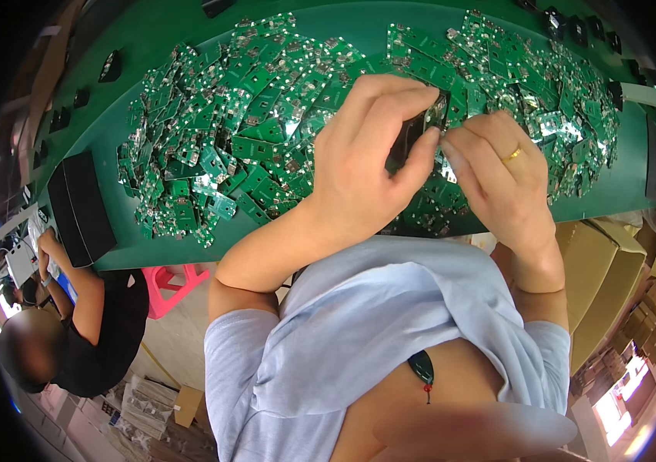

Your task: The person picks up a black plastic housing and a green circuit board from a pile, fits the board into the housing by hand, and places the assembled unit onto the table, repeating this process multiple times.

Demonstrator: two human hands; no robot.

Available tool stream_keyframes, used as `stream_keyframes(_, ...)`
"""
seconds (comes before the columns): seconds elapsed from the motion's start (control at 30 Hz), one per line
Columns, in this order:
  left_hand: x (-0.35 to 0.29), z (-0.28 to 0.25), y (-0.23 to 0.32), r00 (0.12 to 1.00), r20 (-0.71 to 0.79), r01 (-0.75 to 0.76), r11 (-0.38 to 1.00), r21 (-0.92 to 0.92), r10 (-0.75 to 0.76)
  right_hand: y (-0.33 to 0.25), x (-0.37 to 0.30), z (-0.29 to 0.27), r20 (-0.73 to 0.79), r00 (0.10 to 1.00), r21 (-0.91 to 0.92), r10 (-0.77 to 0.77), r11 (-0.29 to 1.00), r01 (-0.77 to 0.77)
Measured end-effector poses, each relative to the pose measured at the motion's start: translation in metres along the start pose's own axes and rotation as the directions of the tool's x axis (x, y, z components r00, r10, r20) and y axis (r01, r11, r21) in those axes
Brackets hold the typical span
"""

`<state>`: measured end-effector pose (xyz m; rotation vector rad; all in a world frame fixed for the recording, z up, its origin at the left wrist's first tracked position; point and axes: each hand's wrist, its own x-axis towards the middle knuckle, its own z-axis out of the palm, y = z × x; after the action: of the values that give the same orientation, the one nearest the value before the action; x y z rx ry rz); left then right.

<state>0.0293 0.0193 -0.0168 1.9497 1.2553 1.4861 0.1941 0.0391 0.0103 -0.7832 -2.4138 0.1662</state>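
Note:
My left hand (366, 158) is curled round a dark, glossy, black piece (405, 142), thumb below and fingers above, holding it over the heap of circuit boards. The piece looks like a small casing, but the fingers cover much of it. My right hand (505, 173), with a ring on one finger, is pinched close to that piece's right end. Whatever its fingertips grip is too small or too hidden to make out. Beneath and around both hands lie many loose green circuit boards (266, 146), piled over one another on the green table (228, 254).
A black box (81, 208) stands at the table's left end. Small black parts (578, 29) sit along the far edge. At the left is another person (89, 323), near a pink stool (165, 291). Cardboard boxes (593, 269) stand close by on the right.

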Motion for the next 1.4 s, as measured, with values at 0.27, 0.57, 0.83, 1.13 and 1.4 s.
stream_keyframes(0.27,-0.004,0.007,0.000,0.997,-0.056,-0.060,0.998,0.028,0.062,-0.001,0.001,-0.003,0.056,0.998,-0.023,-0.038,0.999,0.039)
stream_keyframes(0.57,-0.005,0.004,-0.004,0.980,-0.029,0.184,0.958,-0.220,-0.195,0.016,-0.011,0.022,-0.159,0.971,0.293,0.181,0.947,-0.128)
stream_keyframes(0.83,-0.010,0.005,-0.002,0.902,0.254,0.423,0.837,-0.348,-0.350,-0.016,-0.022,0.014,0.216,0.622,0.901,0.753,0.092,-0.424)
stream_keyframes(1.13,0.005,-0.003,-0.010,0.608,0.658,0.786,0.448,-0.425,-0.443,-0.029,-0.043,0.007,0.028,0.850,0.727,0.526,0.573,-0.379)
stream_keyframes(1.4,0.004,0.001,0.004,0.687,0.603,0.710,0.549,-0.440,-0.405,-0.024,-0.039,-0.007,-0.170,0.983,0.009,0.075,0.997,-0.075)
